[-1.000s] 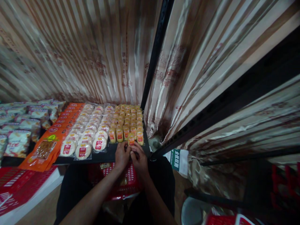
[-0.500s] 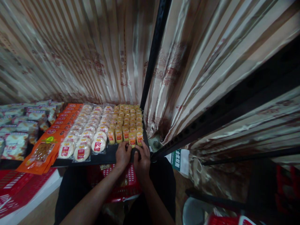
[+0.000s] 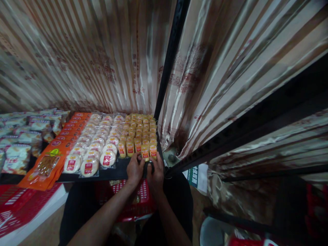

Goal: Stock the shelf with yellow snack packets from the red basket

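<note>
Small yellow snack cakes (image 3: 145, 152) in clear wrappers with red labels stand in tight columns at the right end of a black shelf (image 3: 112, 173). Two of them at the front stick out slightly from the others. Against the left side of this pair are the bent fingers of my left hand (image 3: 135, 168), its thumb in front. My right hand (image 3: 155, 172) curls round the pair's right side, thumb also at the front. Together the hands flank the two cakes, which stay upright on the shelf. The fingertips are partly hidden.
Left of the cakes are rows of round white packaged biscuits (image 3: 89, 165), orange snack packets (image 3: 48, 163) and white bags (image 3: 17, 159). A dark post (image 3: 167, 65) rises at the shelf's back corner before a curtain (image 3: 115, 51). Below sits a red basket (image 3: 135, 208).
My right fingers have shifted from the top front of the right-hand cake to its right side. My left hand stays beside the pair, nearly unmoved. The rows look the same.
</note>
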`<control>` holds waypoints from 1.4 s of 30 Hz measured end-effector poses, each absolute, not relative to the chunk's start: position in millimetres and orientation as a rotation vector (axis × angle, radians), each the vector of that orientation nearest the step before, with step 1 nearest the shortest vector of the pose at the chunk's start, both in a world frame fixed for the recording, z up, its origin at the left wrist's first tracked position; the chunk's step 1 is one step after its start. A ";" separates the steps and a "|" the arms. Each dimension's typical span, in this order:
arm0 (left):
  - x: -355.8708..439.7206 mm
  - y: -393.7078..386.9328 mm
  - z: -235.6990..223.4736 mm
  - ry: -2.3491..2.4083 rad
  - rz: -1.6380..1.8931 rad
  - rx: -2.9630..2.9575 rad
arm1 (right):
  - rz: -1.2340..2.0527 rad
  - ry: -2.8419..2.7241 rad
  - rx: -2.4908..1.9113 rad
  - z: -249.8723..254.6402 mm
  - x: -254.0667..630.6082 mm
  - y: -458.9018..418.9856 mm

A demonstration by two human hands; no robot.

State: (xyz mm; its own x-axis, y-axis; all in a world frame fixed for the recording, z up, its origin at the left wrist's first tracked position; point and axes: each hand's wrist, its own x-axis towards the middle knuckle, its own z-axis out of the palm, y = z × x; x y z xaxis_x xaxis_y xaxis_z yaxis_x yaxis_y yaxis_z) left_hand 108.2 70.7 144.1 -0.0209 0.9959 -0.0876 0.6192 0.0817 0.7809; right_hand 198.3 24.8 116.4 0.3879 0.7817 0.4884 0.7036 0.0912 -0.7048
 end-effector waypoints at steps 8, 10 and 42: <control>106.2 63.8 133.2 1.611 0.891 1.661 | 0.070 -1.347 -1.655 114.7 196.2 25.7; 107.4 64.6 133.0 1.608 0.889 1.655 | 0.058 -1.351 -1.662 114.0 195.9 25.7; 110.3 63.1 131.3 1.580 0.828 1.875 | -0.095 -1.470 -1.613 100.0 195.4 23.7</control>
